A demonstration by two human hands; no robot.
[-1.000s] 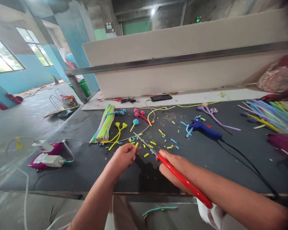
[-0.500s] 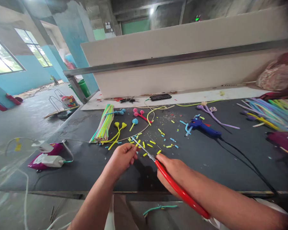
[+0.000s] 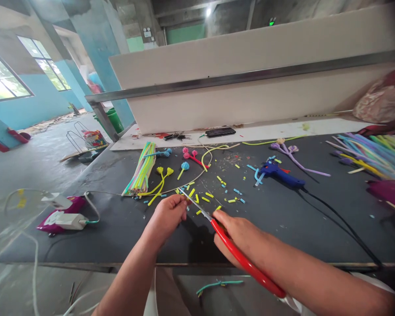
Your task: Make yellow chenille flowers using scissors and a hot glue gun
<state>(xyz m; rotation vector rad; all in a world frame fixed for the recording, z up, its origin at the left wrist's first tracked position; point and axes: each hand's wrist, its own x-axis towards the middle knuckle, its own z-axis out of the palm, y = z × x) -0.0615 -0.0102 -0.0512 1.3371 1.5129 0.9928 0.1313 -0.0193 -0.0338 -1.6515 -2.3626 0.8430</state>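
The dark table [image 3: 118, 239] is carrying the same spread as a second ago, while the right hand [image 3: 239, 229] is now sitting slightly lower and further left; the left hand [image 3: 169, 216] is staying almost in place. The right forearm is slanting in from the lower right, its hand gripping scissors [image 3: 243, 258] whose red handles are running back along the wrist. The left forearm is rising from the bottom edge, its hand curling with thumb and forefinger pinching. The blades are pointing up and left, no longer standing apart from the left fingertips but crossing right beside them. A bundle [image 3: 141, 169] of stems is lying to the left, a blue glue gun [image 3: 281, 174] to the right, and a purple socket [image 3: 75, 204] near the left edge, its markings being too small to read. A yellow piece [image 3: 192, 193] is poking from the left fingertips past the blade, and cut bits [image 3: 209, 195] are lying just beyond.
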